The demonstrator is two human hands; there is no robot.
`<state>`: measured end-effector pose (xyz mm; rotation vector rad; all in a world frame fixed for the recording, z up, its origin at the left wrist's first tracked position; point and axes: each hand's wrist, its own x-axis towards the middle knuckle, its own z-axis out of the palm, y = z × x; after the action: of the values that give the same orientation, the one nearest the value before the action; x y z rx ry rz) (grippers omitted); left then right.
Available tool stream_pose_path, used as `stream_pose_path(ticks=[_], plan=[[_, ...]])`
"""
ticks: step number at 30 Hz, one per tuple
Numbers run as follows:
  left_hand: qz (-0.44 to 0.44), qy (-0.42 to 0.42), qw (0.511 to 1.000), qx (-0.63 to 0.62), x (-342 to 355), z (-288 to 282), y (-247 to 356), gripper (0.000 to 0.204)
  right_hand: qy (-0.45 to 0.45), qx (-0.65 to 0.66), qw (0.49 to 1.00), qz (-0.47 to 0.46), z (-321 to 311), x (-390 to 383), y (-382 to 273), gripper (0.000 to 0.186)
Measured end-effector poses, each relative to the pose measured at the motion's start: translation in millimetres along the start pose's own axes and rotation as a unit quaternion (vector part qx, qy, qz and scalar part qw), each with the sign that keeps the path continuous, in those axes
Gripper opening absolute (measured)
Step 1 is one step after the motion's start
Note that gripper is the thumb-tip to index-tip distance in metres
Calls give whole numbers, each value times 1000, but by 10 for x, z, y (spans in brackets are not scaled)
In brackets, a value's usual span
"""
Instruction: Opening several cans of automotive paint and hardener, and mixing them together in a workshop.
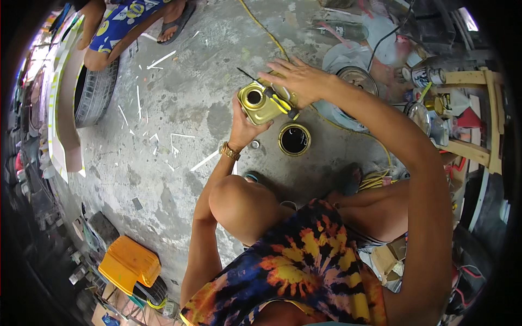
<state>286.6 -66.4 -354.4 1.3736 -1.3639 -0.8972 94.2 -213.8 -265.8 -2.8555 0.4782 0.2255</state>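
Observation:
My left hand grips the side of a gold rectangular metal can with a round open mouth. A screwdriver with a yellow and black handle lies slantwise across the can's right part; I cannot tell whether it rests there or touches my palm. Above it, my right hand reaches over the can's far right side, fingers stretched out and apart. Just nearer to me, a round gold can of dark liquid stands on the floor. A small metal cap lies to its left.
White strips litter the concrete floor on the left. A tire stands by a curved panel, near another person's leg. A yellow cable runs past the round lidded can at right. An orange plastic piece sits lower left.

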Motion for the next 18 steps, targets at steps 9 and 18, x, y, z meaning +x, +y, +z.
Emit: stream_pose_path(ticks=[9,18], plan=[[86,-133,985,72,493,-174,-211,110,26,72,992,102,99,-116,68,114],[5,-160,959,235,-1257,-99,-907,71,82,81,992,59,-62,-326,100,104]])
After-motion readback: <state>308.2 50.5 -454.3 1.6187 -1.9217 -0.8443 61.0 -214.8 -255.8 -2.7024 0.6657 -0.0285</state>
